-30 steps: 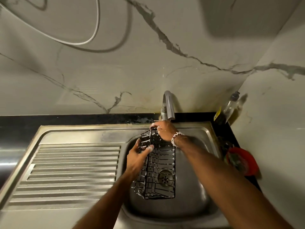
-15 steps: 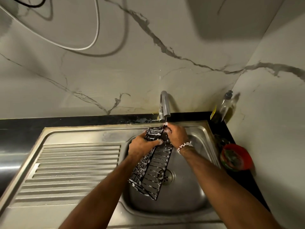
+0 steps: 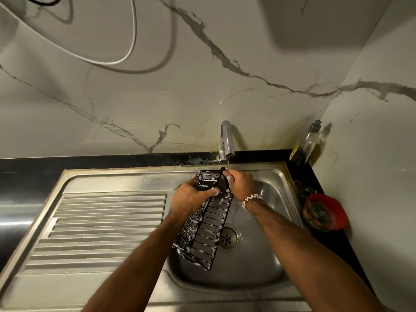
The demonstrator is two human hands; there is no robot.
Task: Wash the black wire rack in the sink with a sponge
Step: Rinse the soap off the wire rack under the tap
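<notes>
The black wire rack [image 3: 206, 230], streaked with white suds, hangs tilted over the steel sink [image 3: 265, 262], its far end up under the tap [image 3: 226, 140]. My left hand [image 3: 191, 195] grips the rack's upper left side, thumb across the wires. My right hand [image 3: 239, 183] pinches the rack's top end, where a dark rounded piece sits under its fingers; what that piece is cannot be told. A thin stream of water falls from the tap onto that end. No sponge is visible.
A ribbed steel drainboard [image 3: 101, 226] lies left of the basin. A clear bottle [image 3: 311, 140] stands in the back right corner. A red bowl [image 3: 324, 212] sits on the dark counter at the right. The drain [image 3: 228, 238] shows beside the rack.
The rack has been turned from lying flat in the basin to hanging tilted on its side. Both hands have shifted toward its top end under the tap.
</notes>
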